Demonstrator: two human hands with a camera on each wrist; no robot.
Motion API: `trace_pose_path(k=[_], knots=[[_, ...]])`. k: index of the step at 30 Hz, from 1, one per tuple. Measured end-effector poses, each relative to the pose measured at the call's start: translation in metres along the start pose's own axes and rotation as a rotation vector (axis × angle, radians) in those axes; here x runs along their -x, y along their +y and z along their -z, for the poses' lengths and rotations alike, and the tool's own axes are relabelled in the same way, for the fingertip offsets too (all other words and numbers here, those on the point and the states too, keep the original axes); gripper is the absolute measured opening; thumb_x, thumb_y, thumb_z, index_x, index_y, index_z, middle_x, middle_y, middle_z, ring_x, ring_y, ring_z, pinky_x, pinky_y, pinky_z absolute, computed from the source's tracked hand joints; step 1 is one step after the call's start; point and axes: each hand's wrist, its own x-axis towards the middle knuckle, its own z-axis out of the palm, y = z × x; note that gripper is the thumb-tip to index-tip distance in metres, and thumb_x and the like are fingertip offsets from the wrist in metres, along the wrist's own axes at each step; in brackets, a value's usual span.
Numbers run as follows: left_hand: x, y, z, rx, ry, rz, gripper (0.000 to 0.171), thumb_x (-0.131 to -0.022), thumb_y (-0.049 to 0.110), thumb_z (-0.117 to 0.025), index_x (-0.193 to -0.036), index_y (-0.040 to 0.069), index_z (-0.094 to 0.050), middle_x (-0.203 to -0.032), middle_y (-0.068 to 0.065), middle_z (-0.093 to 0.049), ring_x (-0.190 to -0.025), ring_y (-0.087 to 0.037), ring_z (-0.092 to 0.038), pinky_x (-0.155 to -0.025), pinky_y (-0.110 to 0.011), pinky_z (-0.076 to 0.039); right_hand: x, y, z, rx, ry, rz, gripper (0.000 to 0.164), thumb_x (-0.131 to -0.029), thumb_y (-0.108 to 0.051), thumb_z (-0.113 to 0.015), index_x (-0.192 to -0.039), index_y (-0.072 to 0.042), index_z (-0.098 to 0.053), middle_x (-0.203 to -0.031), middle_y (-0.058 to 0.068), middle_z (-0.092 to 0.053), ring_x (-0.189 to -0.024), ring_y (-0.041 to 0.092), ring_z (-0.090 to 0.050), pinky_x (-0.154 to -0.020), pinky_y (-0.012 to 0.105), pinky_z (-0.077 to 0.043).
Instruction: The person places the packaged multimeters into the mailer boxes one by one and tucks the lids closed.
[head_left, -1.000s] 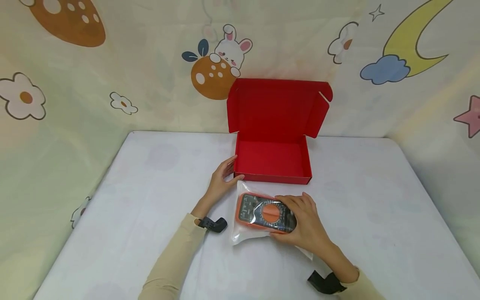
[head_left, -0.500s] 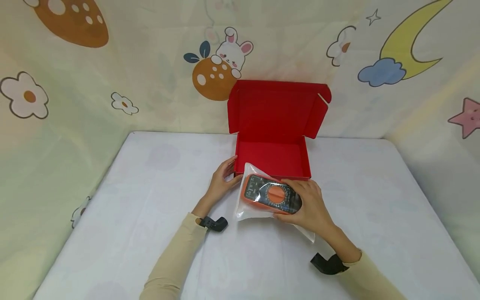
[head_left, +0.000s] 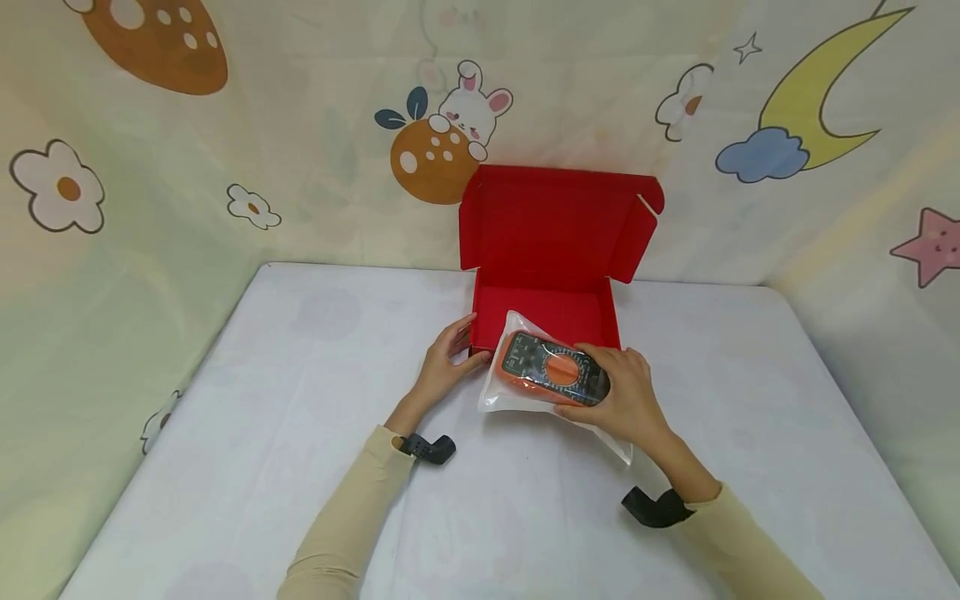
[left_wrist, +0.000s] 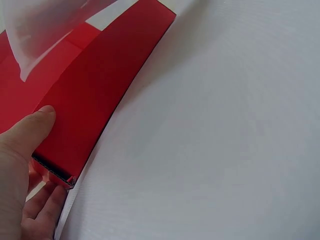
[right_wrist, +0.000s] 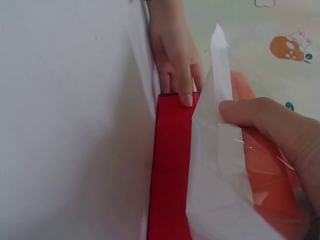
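Note:
An orange-and-black multimeter (head_left: pixel 561 369) in a clear plastic bag (head_left: pixel 498 402) is held over the front edge of the red cardboard box (head_left: pixel 525 302). My right hand (head_left: pixel 632 396) grips it by its right end, thumb on the near side and fingers on the far side. The bag's loose end hangs down below this hand. At the box's front left corner my left hand (head_left: pixel 441 365) holds on; in the left wrist view its thumb lies on the front wall (left_wrist: pixel 95 95) and the fingers go round the side.
The box lid (head_left: pixel 558 217) stands raised at the back, side flaps out, before a printed cloth backdrop (head_left: pixel 322 125). A white-covered table (head_left: pixel 360 333) lies under everything. Black straps with camera mounts sit on the left wrist (head_left: pixel 427 448) and right wrist (head_left: pixel 658 507).
My right hand has carried the bagged multimeter forward and slightly right, from in front of the box to over its front edge, tilting it a little. The left hand has stayed at the corner.

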Motion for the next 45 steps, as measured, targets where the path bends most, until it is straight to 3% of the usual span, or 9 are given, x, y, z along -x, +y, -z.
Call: trace_pose_path(k=[10,20,28,34,42,45], knots=[[0.0,-0.002,-0.003,0.031,0.001,-0.04,0.071,-0.085,0.012,-0.077,-0.146,0.01,-0.042,-0.147,-0.013,-0.044,-0.133,-0.028,-0.048,-0.103,-0.035,-0.046,-0.007,0.007,-0.003,0.018,-0.025,-0.061,0.083,-0.064,-0.036,-0.09,-0.132,-0.004,-0.056,-0.117,0.019,-0.062,-0.105,0.032,-0.052,-0.102,0.059,-0.03],[-0.002,0.0,-0.002,0.006,-0.008,-0.049,0.07,-0.086,0.013,-0.075,-0.147,0.009,-0.041,-0.147,-0.014,-0.044,-0.133,-0.029,-0.048,-0.103,-0.036,-0.046,-0.025,0.008,0.002,0.078,-0.043,-0.034,0.085,-0.062,-0.037,-0.09,-0.131,0.0,-0.056,-0.118,0.021,-0.062,-0.106,0.034,-0.052,-0.102,0.059,-0.03],[-0.005,0.001,0.001,0.013,0.01,-0.054,0.07,-0.085,0.01,-0.076,-0.146,0.007,-0.042,-0.147,-0.014,-0.045,-0.133,-0.028,-0.049,-0.104,-0.037,-0.046,-0.046,0.007,0.009,0.066,-0.127,-0.03,0.081,-0.064,-0.037,-0.089,-0.128,0.001,-0.058,-0.113,0.017,-0.064,-0.103,0.031,-0.054,-0.101,0.06,-0.031],[-0.004,0.001,-0.001,0.02,0.025,-0.063,0.07,-0.084,0.003,-0.075,-0.145,0.001,-0.041,-0.146,-0.022,-0.043,-0.132,-0.036,-0.048,-0.103,-0.046,-0.046,-0.055,0.007,0.013,0.06,-0.198,-0.041,0.078,-0.068,-0.037,-0.087,-0.127,0.003,-0.057,-0.108,0.017,-0.065,-0.101,0.033,-0.055,-0.099,0.062,-0.033],[0.006,0.033,0.006,0.04,-0.008,-0.106,0.065,-0.085,-0.005,-0.071,-0.142,-0.011,-0.039,-0.141,-0.032,-0.043,-0.129,-0.044,-0.047,-0.102,-0.053,-0.044,-0.067,0.01,0.017,0.088,-0.26,-0.083,0.077,-0.07,-0.041,-0.086,-0.127,0.003,-0.058,-0.102,0.016,-0.064,-0.099,0.033,-0.054,-0.089,0.056,-0.043],[0.007,0.035,0.007,0.044,-0.017,-0.114,0.065,-0.084,-0.007,-0.07,-0.141,-0.012,-0.038,-0.14,-0.033,-0.043,-0.129,-0.046,-0.047,-0.102,-0.053,-0.044,-0.071,0.009,0.017,0.08,-0.302,-0.127,0.08,-0.072,-0.043,-0.084,-0.13,0.004,-0.055,-0.108,0.018,-0.062,-0.104,0.035,-0.052,-0.086,0.053,-0.049]])
